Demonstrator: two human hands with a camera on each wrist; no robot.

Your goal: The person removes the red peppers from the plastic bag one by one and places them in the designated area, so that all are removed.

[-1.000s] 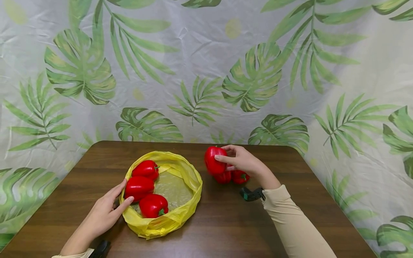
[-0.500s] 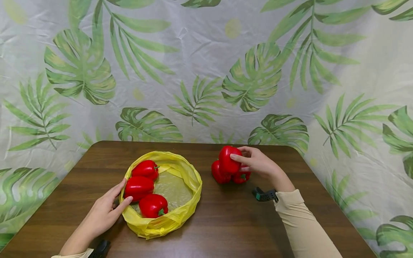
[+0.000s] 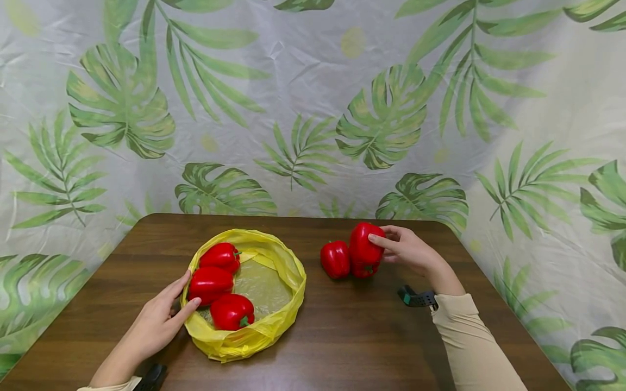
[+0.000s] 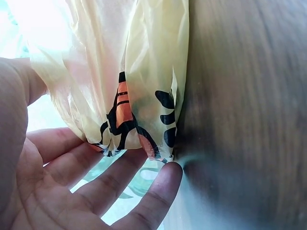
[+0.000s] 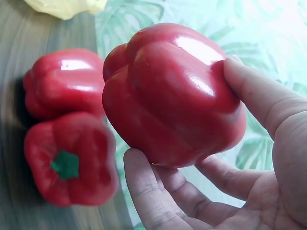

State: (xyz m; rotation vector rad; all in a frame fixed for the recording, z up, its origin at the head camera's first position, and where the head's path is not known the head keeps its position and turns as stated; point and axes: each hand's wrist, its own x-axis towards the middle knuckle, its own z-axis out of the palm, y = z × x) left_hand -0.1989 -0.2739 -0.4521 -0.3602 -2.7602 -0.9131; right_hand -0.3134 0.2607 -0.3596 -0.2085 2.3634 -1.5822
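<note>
Fingers (image 5: 146, 191) and thumb of the right hand (image 3: 406, 251) clamped on a red pepper (image 5: 172, 100), thumb on one side, fingertips on the other. Pepper held up off the worktop (image 3: 337, 334), right of its middle, toward the far edge and short of the far right corner. Two loose peppers lie by it, touching each other: a side-lying pepper (image 3: 335, 259) and a stem-out pepper (image 5: 67, 163) with green stem. Head view: the held one covers most of the latter; cannot tell if those two touch.

Left of middle, a yellow bag (image 3: 298, 271), rim folded round, orange and black print on its wall. Three bagged peppers (image 3: 211, 285) in it, along the side toward the worktop's left edge. Left hand (image 3: 161, 317) holds that side lightly: thumb over the rim, other fingers apart, outside. Black band (image 3: 415, 297) and beige sleeve (image 3: 471, 331) on the right arm. Beyond the far edge, leaf-print cloth (image 3: 303, 81).
</note>
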